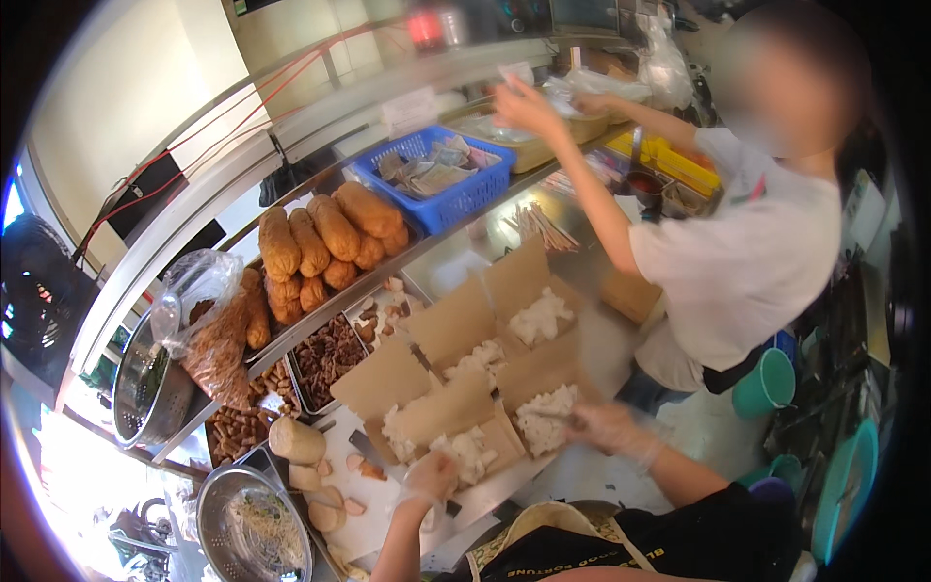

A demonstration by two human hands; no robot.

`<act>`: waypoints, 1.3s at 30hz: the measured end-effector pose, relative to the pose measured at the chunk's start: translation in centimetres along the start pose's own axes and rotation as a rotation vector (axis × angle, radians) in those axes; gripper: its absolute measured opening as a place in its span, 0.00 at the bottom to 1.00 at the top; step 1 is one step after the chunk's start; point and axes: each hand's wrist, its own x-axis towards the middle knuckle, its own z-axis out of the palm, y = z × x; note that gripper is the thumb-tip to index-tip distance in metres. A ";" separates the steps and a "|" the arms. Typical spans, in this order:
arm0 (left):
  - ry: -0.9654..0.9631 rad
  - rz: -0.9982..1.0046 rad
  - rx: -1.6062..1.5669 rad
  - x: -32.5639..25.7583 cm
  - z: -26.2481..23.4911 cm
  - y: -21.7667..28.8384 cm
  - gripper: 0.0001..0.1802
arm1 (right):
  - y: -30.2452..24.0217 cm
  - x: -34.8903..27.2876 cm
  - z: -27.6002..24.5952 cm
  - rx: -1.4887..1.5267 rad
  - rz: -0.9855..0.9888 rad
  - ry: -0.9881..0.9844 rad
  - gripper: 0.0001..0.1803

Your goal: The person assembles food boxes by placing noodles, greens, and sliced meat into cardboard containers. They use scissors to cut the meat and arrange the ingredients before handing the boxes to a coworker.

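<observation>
Several open brown cardboard boxes [446,344] stand together on the white counter, their lids raised. Each holds white, soft-looking pieces of food [548,417]. My left hand [427,480], in a clear plastic glove, is curled at the front left box, beside its white food [467,454]; whatever its fingers hold is hidden. My right hand [613,432], gloved too and slightly blurred, is closed round a thin utensil whose tip reaches over the food in the front right box; its exact kind is unclear. A flat dark blade [367,453] lies left of the boxes, near cut pale pieces.
Long brown fried rolls [310,238] and a blue basket of banknotes [436,184] stand on the upper shelf. Trays of chopped brown meat [330,359] and a metal colander [254,524] are at left. A co-worker [747,213] handles plastic bags at the far right.
</observation>
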 end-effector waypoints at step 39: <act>0.764 -1.001 -0.056 -20.3 -12.8 -17.8 0.32 | -13.3 12.6 6.6 0.481 -0.271 -0.555 0.25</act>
